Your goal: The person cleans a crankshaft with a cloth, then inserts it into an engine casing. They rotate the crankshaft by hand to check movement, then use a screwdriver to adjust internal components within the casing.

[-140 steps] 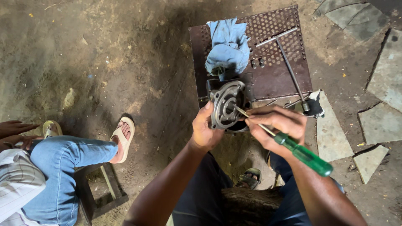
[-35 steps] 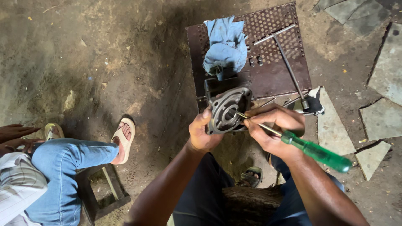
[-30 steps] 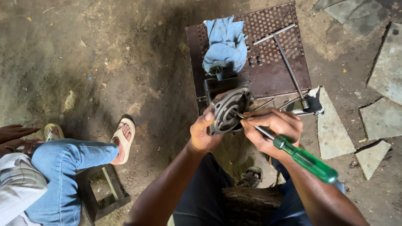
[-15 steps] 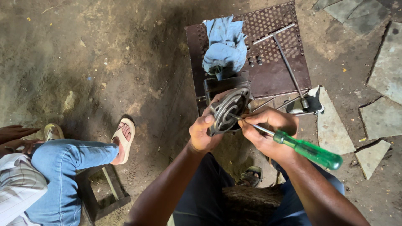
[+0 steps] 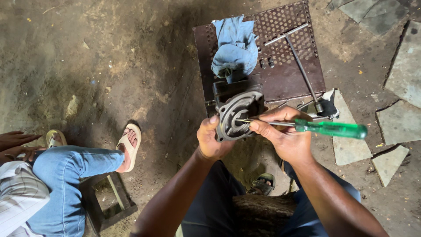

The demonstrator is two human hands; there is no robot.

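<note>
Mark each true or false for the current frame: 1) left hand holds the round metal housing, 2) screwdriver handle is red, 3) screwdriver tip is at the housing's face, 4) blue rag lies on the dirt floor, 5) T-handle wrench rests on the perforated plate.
1. The left hand holds the round metal housing. True.
2. The screwdriver handle is red. False: it is translucent green, held in the right hand.
3. The screwdriver tip is at the housing's face. True: the shaft reaches into its recessed centre.
4. The blue rag lies on the dirt floor. False: it lies on the perforated plate.
5. The T-handle wrench rests on the perforated plate. True.
</note>
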